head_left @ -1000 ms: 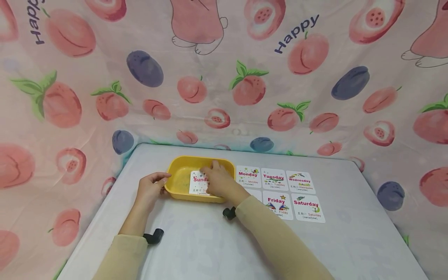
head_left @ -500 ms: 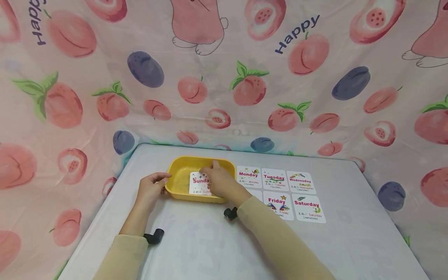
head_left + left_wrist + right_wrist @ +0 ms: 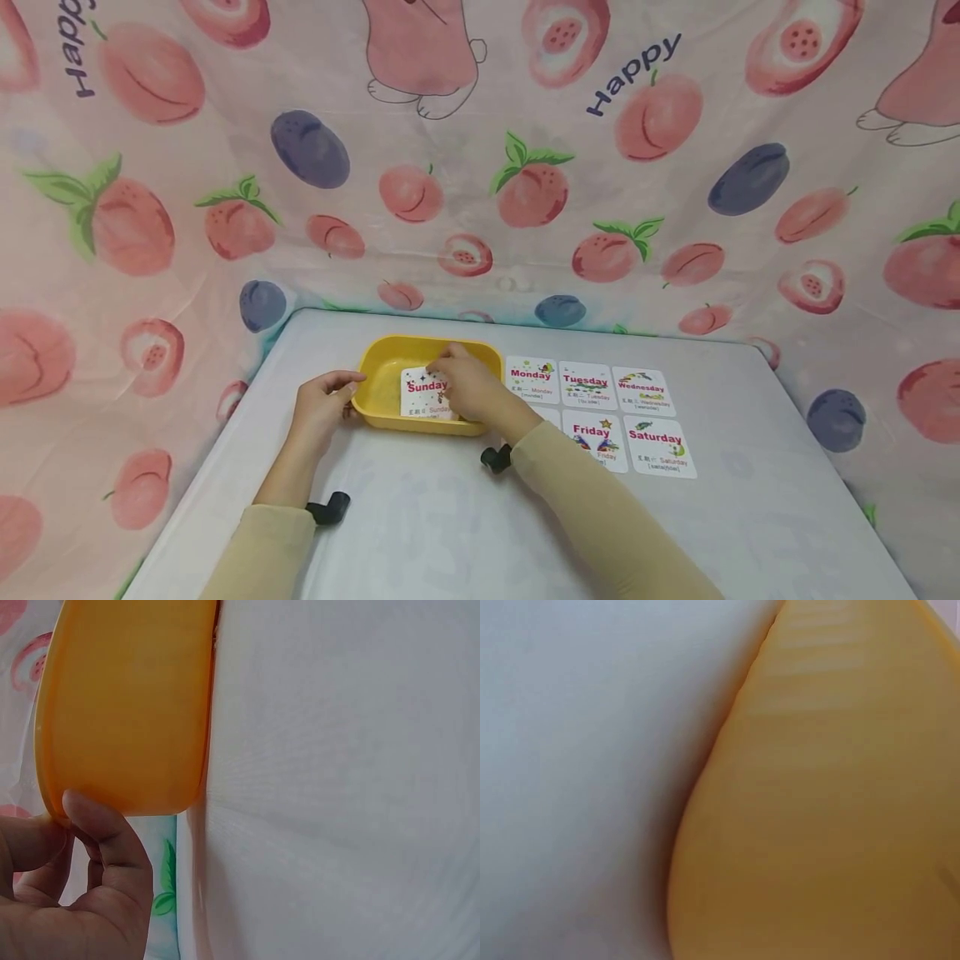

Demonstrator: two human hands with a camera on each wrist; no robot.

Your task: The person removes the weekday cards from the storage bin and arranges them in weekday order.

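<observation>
A yellow plastic basket [image 3: 386, 387] sits on the white-covered table, toward the back. My left hand [image 3: 322, 408] pinches its left end at the rim; in the left wrist view the thumb [image 3: 105, 821] lies against the yellow wall. Inside the basket, my right hand [image 3: 480, 392] holds a white "Sunday" card [image 3: 422, 398] by its right side, with fingers bent over the upper edge. Part of the card and some fingertips are hidden behind the hand. The right wrist view has only the basket's outer wall [image 3: 817, 825] close up, with no fingers showing.
Right of the basket lie day cards in two rows: Monday [image 3: 532, 382], Tuesday [image 3: 587, 387] and Wednesday [image 3: 644, 392] behind, Friday [image 3: 592, 433] and Saturday [image 3: 660, 447] in front. My right forearm partly covers another card left of Friday. A fruit-print cloth [image 3: 510, 208] hangs behind the table.
The Sunday card has shifted slightly left and tilted a little inside the basket, more of its face now showing. The left hand and the basket have stayed put.
</observation>
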